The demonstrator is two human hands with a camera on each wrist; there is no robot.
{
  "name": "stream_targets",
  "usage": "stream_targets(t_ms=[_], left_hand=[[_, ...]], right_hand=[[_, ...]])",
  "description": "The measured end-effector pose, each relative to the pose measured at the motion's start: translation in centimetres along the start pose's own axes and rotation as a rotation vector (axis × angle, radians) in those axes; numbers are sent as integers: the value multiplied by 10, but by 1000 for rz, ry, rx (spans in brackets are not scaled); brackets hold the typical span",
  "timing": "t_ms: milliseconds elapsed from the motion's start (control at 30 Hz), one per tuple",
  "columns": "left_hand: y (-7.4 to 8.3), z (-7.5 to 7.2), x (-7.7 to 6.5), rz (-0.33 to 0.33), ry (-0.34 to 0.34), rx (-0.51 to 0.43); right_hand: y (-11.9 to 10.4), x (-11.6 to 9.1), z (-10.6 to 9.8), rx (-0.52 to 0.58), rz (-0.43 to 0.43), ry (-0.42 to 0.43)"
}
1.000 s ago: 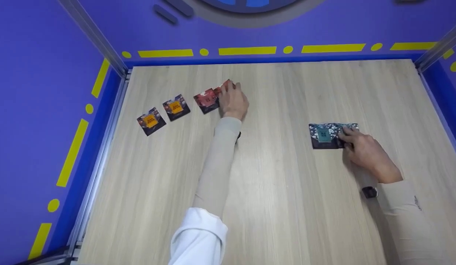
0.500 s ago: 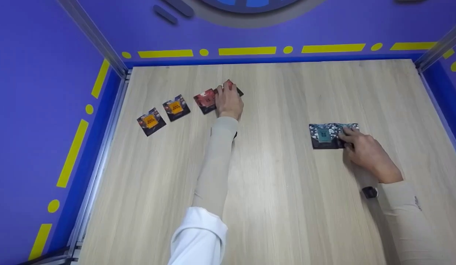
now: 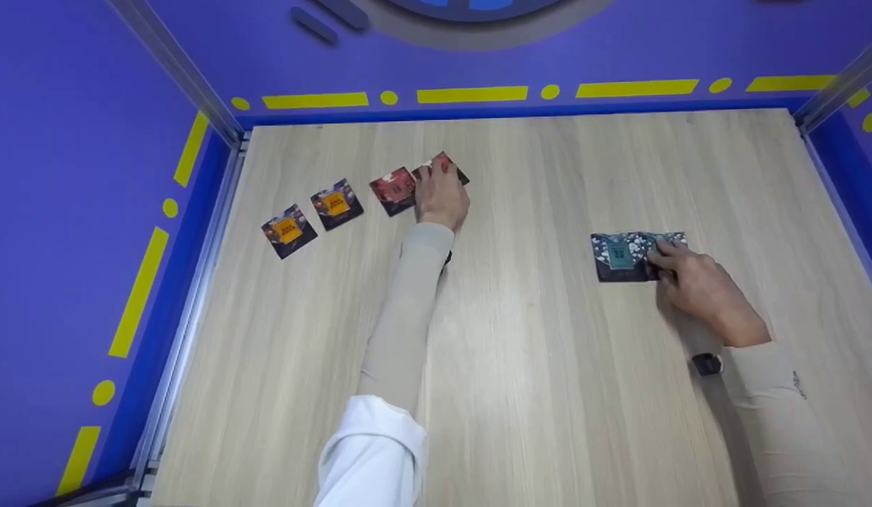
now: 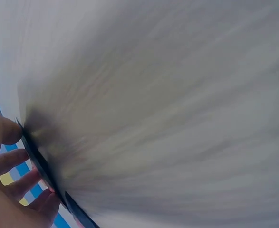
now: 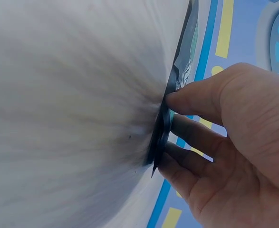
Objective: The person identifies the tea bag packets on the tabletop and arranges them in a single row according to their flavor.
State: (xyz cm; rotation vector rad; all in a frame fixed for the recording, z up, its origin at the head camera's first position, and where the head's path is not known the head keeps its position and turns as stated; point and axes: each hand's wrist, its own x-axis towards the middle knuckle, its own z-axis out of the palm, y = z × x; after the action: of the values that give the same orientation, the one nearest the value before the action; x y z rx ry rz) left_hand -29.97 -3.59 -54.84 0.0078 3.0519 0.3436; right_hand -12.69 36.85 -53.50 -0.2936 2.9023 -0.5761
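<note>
My left hand (image 3: 443,197) rests its fingertips on a flat red-and-black packet (image 3: 457,170), partly hidden beneath it. A second red-and-black packet (image 3: 393,191) lies against it on the left. In the left wrist view, the fingers (image 4: 23,183) touch the packet's upper face, with the thumb at its near edge. My right hand (image 3: 710,292) touches a black packet (image 3: 675,239) with a white-dotted top. Thumb and fingertips press on its upper face in the right wrist view. A matching packet with a green label (image 3: 620,256) lies against it on the left.
Two black packets lie farther left: one with an orange label (image 3: 335,203) and another orange-labelled packet (image 3: 288,230). They are tilted and apart. The wooden table (image 3: 520,352) is bounded by a blue back wall (image 3: 478,70) and side walls with metal frame rails.
My left hand has shifted slightly left on the red packet, uncovering more of its right corner. The right hand stays in place on the dotted packet. The head view tilts very slightly.
</note>
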Motion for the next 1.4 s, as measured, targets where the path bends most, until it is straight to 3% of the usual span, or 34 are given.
stream_targets(t_ms=[133, 400, 767, 1100, 1400], left_hand=[[3, -2, -3, 32, -11, 5], [10, 1, -16, 115, -28, -11], [4, 3, -39, 230, -66, -47], [5, 7, -53, 332, -44, -63], [14, 10, -69, 352, -56, -25]], right_hand=[[0, 0, -1, -7, 6, 4], [0, 2, 2, -53, -71, 66], [-1, 1, 2, -34, -44, 37], [-2, 1, 1, -30, -24, 36], [-1, 0, 2, -32, -44, 53]])
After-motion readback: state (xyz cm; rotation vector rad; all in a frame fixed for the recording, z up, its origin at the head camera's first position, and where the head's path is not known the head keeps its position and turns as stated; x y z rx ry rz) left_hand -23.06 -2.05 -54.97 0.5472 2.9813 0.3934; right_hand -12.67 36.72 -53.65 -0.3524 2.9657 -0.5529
